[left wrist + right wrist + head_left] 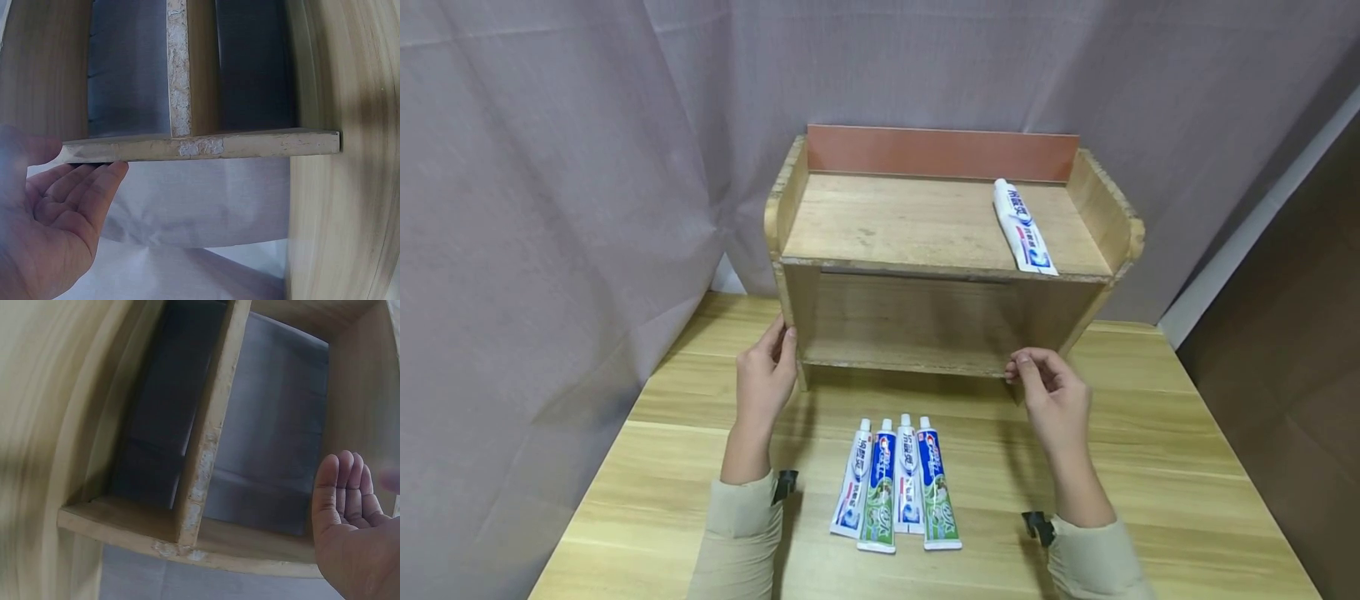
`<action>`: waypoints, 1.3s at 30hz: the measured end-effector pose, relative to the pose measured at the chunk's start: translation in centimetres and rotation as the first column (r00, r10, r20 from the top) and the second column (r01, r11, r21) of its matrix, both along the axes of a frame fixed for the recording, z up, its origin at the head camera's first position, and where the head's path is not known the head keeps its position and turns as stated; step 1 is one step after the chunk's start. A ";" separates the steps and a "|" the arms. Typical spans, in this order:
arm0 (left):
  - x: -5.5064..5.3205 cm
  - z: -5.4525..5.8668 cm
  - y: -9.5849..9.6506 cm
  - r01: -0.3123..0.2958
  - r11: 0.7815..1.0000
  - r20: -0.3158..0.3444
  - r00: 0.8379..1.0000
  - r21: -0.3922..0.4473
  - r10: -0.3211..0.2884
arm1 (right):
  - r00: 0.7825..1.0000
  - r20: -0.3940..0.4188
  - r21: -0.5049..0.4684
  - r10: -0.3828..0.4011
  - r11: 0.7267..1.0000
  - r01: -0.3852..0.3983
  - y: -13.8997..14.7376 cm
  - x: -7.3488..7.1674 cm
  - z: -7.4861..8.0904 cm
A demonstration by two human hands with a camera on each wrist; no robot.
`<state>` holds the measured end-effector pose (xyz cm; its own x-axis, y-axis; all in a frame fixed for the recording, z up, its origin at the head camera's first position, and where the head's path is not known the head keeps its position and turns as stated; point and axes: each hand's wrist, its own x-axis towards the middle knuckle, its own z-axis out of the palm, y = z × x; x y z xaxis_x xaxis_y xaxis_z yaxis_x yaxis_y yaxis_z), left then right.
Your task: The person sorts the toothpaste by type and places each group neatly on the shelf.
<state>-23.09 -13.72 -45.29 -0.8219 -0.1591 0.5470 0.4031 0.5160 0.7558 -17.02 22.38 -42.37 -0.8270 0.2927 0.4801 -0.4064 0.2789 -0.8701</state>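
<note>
A small two-tier wooden shelf (917, 317) stands on the table. My left hand (766, 375) grips its left side panel (250, 145), fingers along the outer face and thumb at the front edge. My right hand (1056, 396) is in front of the shelf's lower right part, holding nothing, its fingers (350, 487) loosely bent. A white toothpaste tube (1024, 229) lies on the top board, toward the right. On the table before the shelf, several toothpaste tubes lie side by side, caps toward the shelf: white ones (853, 483) alternate with blue-and-green ones (938, 492).
The wooden table (625, 517) extends around the shelf on both sides. Grey cloth (587, 208) hangs behind and to the left, and a brown surface (1285, 350) rises at the right. A reddish-brown board (940, 152) backs the shelf's upper tier.
</note>
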 end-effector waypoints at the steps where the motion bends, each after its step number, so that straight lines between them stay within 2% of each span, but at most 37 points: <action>1: 0.0 0.0 0.0 0.000 1.000 0.002 1.000 -0.001 0.000 | 1.000 0.003 -0.006 0.000 1.000 0.000 -0.1 0.1 -0.1; 9: -0.1 0.1 0.0 0.000 1.000 -0.001 1.000 -0.002 0.000 | 0.999 0.035 -0.107 0.014 0.994 -0.010 -0.5 0.3 -0.6; 14: 0.0 0.1 0.0 -0.002 1.000 -0.006 1.000 -0.006 0.002 | 0.998 0.052 -0.135 0.024 0.991 -0.017 -0.5 0.3 -0.8; 18: 0.0 0.0 0.0 -0.001 1.000 -0.004 1.000 -0.003 0.001 | 0.998 0.052 -0.120 0.025 0.993 -0.019 -0.7 0.5 -0.8; 22: 0.0 0.0 0.0 0.002 1.000 0.009 1.000 0.004 -0.002 | 0.999 0.047 -0.059 0.020 0.998 -0.017 -1.4 1.2 -0.1; 27: 0.0 0.0 0.0 0.003 1.000 0.016 1.000 0.006 -0.003 | 0.995 0.101 -0.003 0.020 1.000 -0.020 -2.2 2.1 0.3; 32: 0.0 0.0 -0.1 -0.010 1.000 -0.005 1.000 -0.012 0.010 | 0.984 0.174 -0.021 0.020 1.000 -0.017 -2.0 1.9 -2.0; 35: -0.1 0.0 -0.1 -0.019 1.000 -0.013 1.000 -0.023 0.019 | 0.982 0.187 -0.035 0.034 0.999 -0.028 -1.8 1.8 -3.6; 39: -0.1 0.0 -0.1 -0.021 1.000 -0.015 1.000 -0.022 0.021 | 0.982 0.181 -0.044 0.060 0.998 -0.052 -2.1 1.9 -4.7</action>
<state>-23.16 -13.83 -45.30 -0.8104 -0.1636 0.5626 0.4032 0.5410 0.7381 -15.11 20.26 -47.05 -0.9150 0.2590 0.3093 -0.2544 0.2245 -0.9407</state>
